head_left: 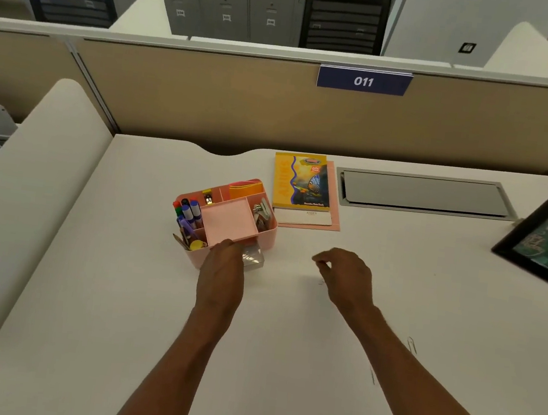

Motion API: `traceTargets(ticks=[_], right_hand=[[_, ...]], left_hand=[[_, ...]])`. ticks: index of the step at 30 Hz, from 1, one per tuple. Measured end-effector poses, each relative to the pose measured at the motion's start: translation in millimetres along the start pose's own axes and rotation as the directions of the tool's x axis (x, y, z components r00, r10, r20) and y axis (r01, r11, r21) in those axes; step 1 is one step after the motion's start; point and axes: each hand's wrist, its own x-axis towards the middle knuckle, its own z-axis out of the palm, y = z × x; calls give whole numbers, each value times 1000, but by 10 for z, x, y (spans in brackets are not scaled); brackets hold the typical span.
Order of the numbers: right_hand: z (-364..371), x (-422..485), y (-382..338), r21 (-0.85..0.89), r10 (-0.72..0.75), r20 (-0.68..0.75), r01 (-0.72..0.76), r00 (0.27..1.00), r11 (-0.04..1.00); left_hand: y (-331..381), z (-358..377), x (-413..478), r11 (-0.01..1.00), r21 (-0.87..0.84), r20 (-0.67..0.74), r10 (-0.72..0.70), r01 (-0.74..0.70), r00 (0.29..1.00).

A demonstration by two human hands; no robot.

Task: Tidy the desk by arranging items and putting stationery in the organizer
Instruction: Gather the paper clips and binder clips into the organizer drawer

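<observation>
While a paper clip (411, 345) lies loose on the desk (262, 378) just beside the right forearm, both hands work farther out. The right hand (343, 278) hovers over the desk with its thumb and forefinger drawn together as if pinching; whether anything is between them is too small to tell. The left hand (224, 265) is at the near wall of the pink organizer (226, 222), beside a small clear drawer (253, 258) that stands pulled out. Its fingers are hidden under the back of the hand, so I cannot tell whether it grips. Beyond, a notebook (301, 181) lies on a pink folder (334, 221); a picture frame (545, 237) sits far right. As I judge it, a small clip could miss the narrow drawer and skitter away. A shove on the drawer could also slide the light organizer into the notebook unless the left hand steadies it.
</observation>
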Motion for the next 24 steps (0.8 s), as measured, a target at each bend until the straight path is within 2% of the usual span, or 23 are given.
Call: traceTargets(ticks=[3,7,9,12,15,17,21,24], right_hand=[[-21,-133,299,-11,82,15,-81,997,997],[-34,-287,511,31,224,15,-225,974,974],[-13,-373,573,64,266,-3,-265,964,962],[27,-489,649,116,324,-12,-320,946,940],[62,-590,682,99,320,-24,-316,947,944],[92,-629,692,87,317,-16,-315,948,945],[145,-647,680,75,370,34,-371,929,926],[183,-647,643,49,370,33,-371,929,927]], left_hand=[[-24,60,67,997,12,57,-79,79,995],[45,42,63,997,54,59,-53,50,997],[76,32,35,1000,22,-4,16,-15,1000],[222,88,-61,991,66,-59,124,-120,991],[444,295,-174,930,136,-9,345,-340,939],[590,503,-234,902,109,71,411,-417,909],[645,1062,-210,955,57,278,266,-293,923],[674,1323,-154,968,91,327,194,-235,925]])
